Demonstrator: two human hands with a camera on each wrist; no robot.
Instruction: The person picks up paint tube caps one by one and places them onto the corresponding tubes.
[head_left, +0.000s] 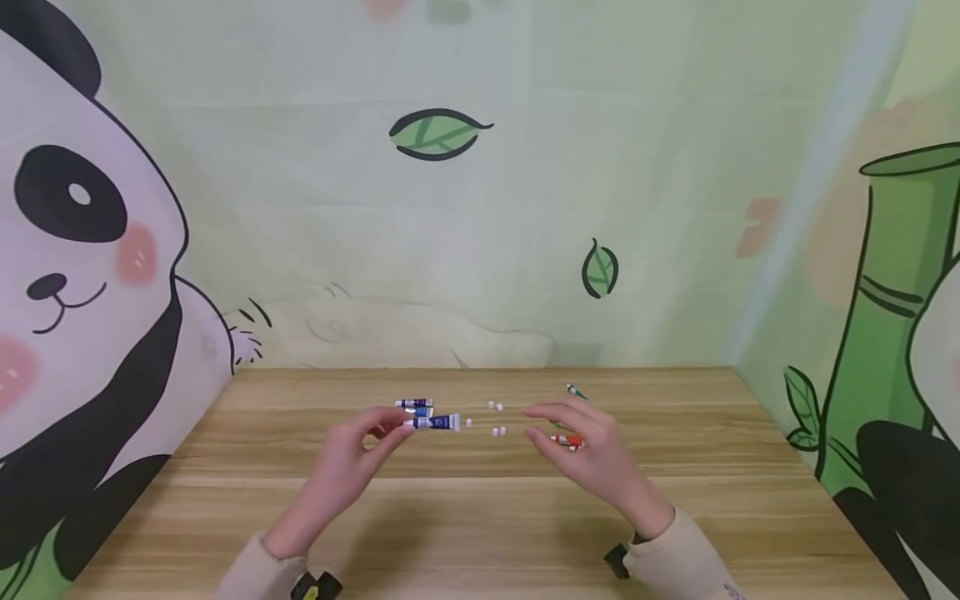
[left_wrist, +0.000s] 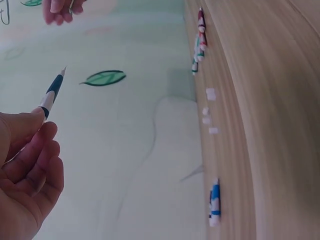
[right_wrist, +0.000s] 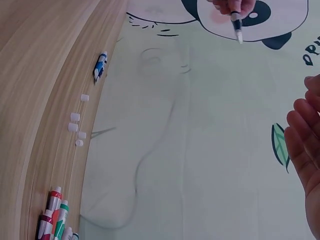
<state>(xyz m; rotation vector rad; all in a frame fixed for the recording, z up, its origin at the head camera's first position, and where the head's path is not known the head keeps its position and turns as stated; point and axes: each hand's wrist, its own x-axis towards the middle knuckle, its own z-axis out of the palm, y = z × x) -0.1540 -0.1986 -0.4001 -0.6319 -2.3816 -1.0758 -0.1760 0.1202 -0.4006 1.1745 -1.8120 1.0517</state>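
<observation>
Dark blue tube point(head_left: 437, 422) in left hand point(head_left: 348, 462), above table point(head_left: 480, 533). Long axis crosswise, roughly level in head view; flat pale crimped end pointing right, toward right hand point(head_left: 592, 442). Other end between thumb and fingertips, mostly hidden; cannot tell if capped. Left fingers: narrow pinch on tube. Right fingers: held apart from thumb, nothing between, well apart from tube.

On table: five small white caps point(right_wrist: 75, 116), loose, between hands in head view. Blue and dark tubes point(right_wrist: 100, 65) lying together at left, partly behind left hand and held tube in head view. Tube cluster point(right_wrist: 61, 220) at right, red, green, dark red, partly blocked by right hand.

Wood-grain tabletop, caps stubby cylinders. Behind: creased backdrop point(head_left: 525, 192), panda, leaf and bamboo print. Pale cuffs point(head_left: 678, 550), both wrists.
</observation>
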